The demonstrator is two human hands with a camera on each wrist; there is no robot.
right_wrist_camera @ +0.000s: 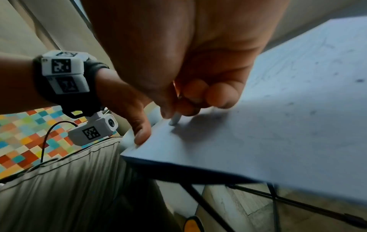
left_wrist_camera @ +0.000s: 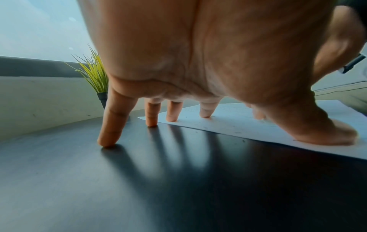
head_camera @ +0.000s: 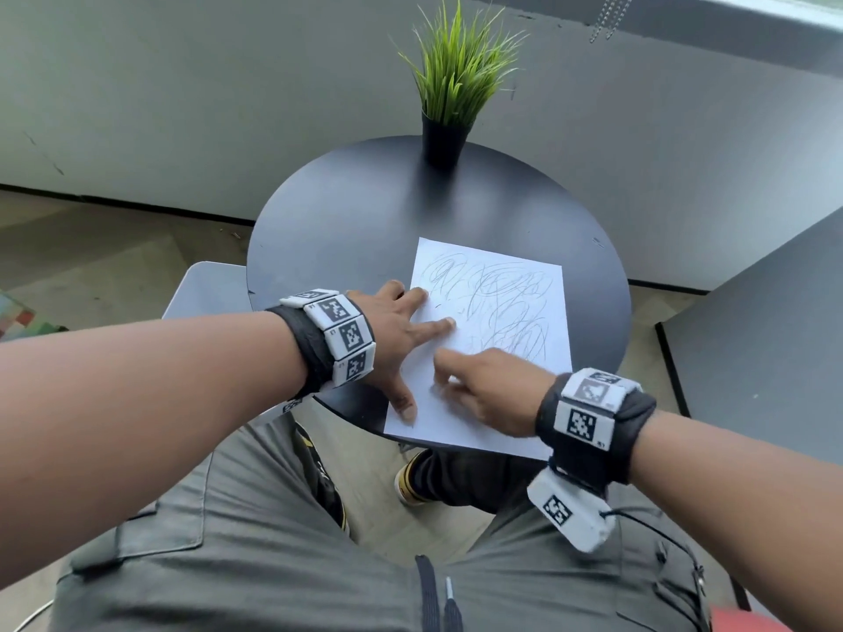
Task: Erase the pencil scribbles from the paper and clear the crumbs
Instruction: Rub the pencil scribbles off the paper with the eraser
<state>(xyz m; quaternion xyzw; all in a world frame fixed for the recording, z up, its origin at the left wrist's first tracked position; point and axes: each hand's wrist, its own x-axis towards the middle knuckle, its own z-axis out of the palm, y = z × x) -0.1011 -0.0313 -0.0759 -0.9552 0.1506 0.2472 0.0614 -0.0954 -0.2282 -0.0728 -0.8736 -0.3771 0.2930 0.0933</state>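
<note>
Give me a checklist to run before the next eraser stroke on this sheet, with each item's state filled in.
1. Paper pinned: left hand is spread, thumb and two fingers on the sheet, the others on the table. Ok.
2. Eraser held: right hand pinches a small pale eraser, tip on the paper. Ok.
3. Scribbles gone: they cover most of the upper sheet. Not ok.
4. Sheet fully supported: its near edge overhangs the table rim. Not ok.
5. Crumbs cleared: dark specks lie on the paper in both wrist views. Not ok.
6. Potted plant out of the way: it stands at the far edge. Ok.
</note>
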